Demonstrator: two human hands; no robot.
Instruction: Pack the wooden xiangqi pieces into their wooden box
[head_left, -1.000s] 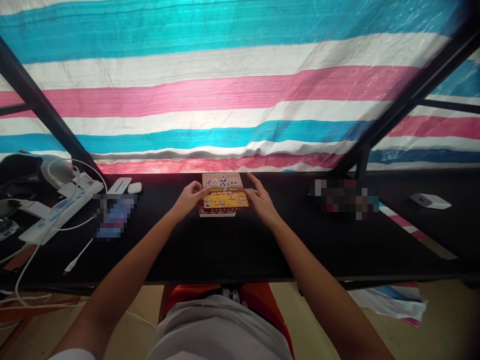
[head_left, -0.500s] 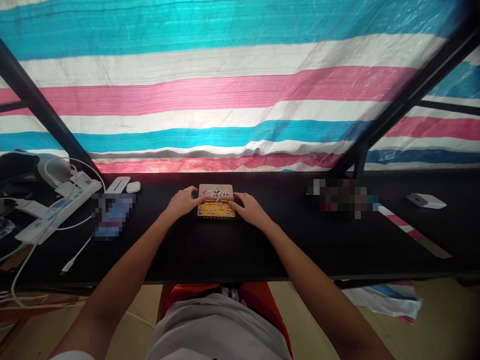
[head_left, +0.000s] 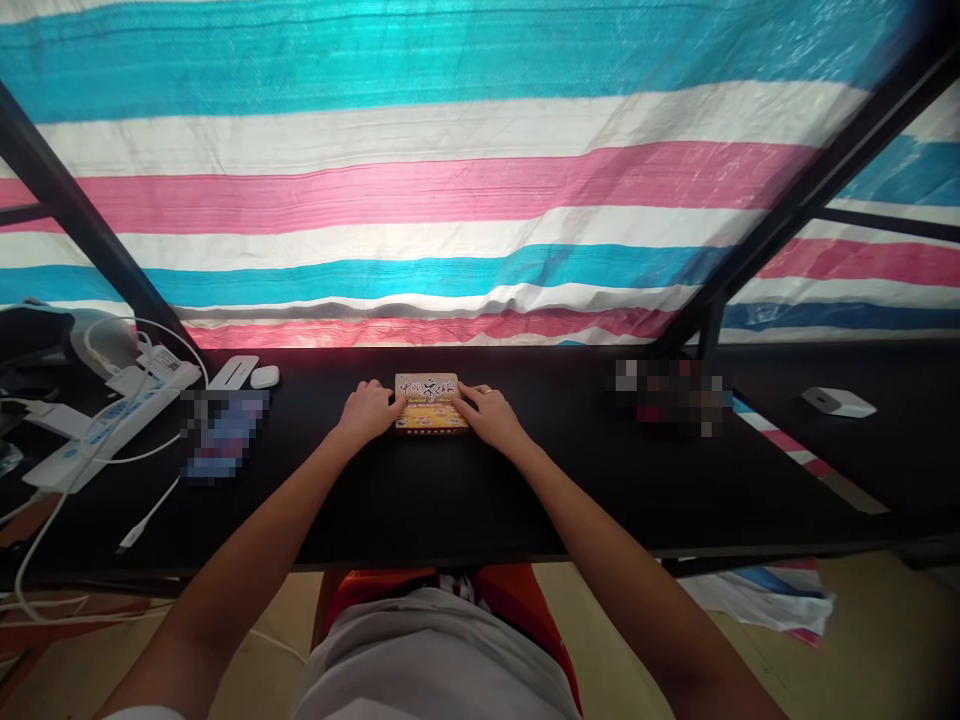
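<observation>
A small flat box (head_left: pixel 429 399) with a yellow and brown printed lid lies on the black table (head_left: pixel 465 490), straight ahead of me. My left hand (head_left: pixel 367 411) rests against the box's left side, fingers curled onto its edge. My right hand (head_left: pixel 486 414) presses on the box's right side, fingers laid over the lid's corner. Both hands hold the box down flat on the table.
White power strips and cables (head_left: pixel 105 420) crowd the left end of the table, beside a white mouse (head_left: pixel 265 376) and a blurred object (head_left: pixel 221 432). A small white box (head_left: pixel 836 402) lies far right. A striped tarp (head_left: pixel 450 180) hangs behind, with black frame bars.
The lid, held tilted above the box a second ago, has come down flat onto it. Both hands lowered with it and now press on its sides.
</observation>
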